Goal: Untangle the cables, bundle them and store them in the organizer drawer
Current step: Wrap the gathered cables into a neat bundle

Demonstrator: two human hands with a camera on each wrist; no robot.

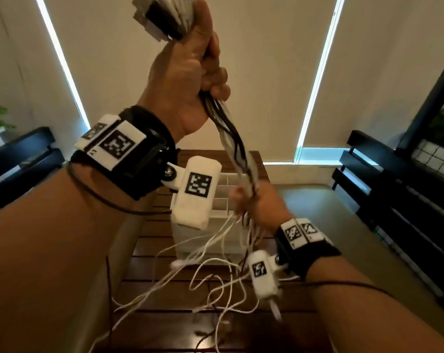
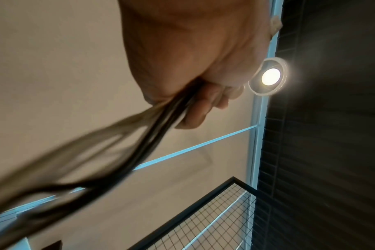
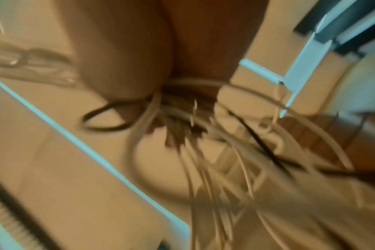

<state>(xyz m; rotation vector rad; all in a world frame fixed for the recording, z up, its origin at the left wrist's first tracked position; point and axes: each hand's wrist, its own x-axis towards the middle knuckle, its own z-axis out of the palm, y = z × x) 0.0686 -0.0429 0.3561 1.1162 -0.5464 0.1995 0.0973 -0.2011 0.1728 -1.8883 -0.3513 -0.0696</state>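
Note:
My left hand (image 1: pixel 205 59) is raised high and grips the top of a bunch of white and black cables (image 1: pixel 237 146), with white and black plug heads (image 1: pixel 162 19) sticking out above the fist. The bunch runs taut down to my right hand (image 1: pixel 251 202), which grips it lower down. Below that hand the loose cable ends (image 1: pixel 215 278) fan out in tangled white loops over the wooden table (image 1: pixel 152 301). The white organizer drawer unit (image 1: pixel 226 233) stands on the table behind the hands. In the left wrist view the cables (image 2: pixel 109 142) leave my fist (image 2: pixel 195 94). The right wrist view is blurred; cables (image 3: pixel 182 128) spill from the palm.
Dark slatted benches (image 1: pixel 384 189) line both sides of the room. Cream roller blinds (image 1: pixel 266 72) cover the windows behind the table. A wire-mesh panel (image 1: pixel 442 138) stands at the right, and a ceiling lamp (image 2: pixel 270 76) shines in the left wrist view.

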